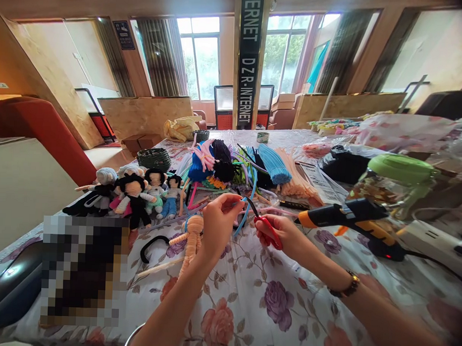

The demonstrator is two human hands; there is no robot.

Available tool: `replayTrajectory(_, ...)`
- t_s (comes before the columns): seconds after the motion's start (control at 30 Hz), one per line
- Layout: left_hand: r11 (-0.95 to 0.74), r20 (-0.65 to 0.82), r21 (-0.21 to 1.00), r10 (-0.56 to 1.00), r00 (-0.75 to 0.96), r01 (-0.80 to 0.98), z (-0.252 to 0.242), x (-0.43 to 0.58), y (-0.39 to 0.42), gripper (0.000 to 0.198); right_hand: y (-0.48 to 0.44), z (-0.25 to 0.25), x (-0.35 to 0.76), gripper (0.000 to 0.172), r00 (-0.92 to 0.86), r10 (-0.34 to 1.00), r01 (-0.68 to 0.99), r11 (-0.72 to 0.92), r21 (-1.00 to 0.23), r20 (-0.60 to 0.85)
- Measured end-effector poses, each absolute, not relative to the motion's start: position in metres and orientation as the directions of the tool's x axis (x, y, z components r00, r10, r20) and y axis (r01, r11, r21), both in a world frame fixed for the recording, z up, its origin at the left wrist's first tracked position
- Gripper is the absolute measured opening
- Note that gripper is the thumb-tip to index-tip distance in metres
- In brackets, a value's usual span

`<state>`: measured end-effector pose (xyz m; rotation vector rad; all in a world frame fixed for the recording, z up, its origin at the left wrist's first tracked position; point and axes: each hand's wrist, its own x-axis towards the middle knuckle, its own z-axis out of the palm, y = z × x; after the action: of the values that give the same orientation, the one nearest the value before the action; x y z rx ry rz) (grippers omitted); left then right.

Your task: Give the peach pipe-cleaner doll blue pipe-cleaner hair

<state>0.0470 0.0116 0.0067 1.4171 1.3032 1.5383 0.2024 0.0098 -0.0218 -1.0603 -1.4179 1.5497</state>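
Note:
My left hand [222, 218] is closed in a pinch on a small black piece, apparently pipe cleaner, mostly hidden by the fingers. In my right hand [280, 233] is a pair of red-handled scissors [269, 231], its dark blades reaching to my left fingertips. A blue pipe cleaner [248, 211] passes between the hands; whether it is held I cannot tell. Left of my left wrist lies a peach pipe-cleaner doll [193, 232], partly covered by the forearm. Beside it are a curved black pipe cleaner [147, 248] and a thin wooden stick [159, 266].
Finished-looking dolls [134, 192] sit at the left, near a dark green basket [154, 159]. Bundles of blue pipe cleaners [273, 164] and peach ones [297, 178] lie ahead. To the right are a glue gun [343, 215] with its cord and a green-lidded jar [399, 174].

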Motion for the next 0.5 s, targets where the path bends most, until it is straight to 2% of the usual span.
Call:
replayTrajectory(0.27,-0.273,0.305,0.946,0.932,-0.197,0.174,0.004,0.044,0.012,0.011,0.002,-0.004,0.208,0.057,-0.45,0.879,0.106,-0.123,-0.987,-0.158)
replayTrajectory(0.5,-0.281,0.325,0.933,0.927,-0.188,0.227,0.005,0.043,0.01,0.013,0.008,-0.008,0.219,0.045,-0.554,0.819,0.108,-0.106,-0.988,-0.148)
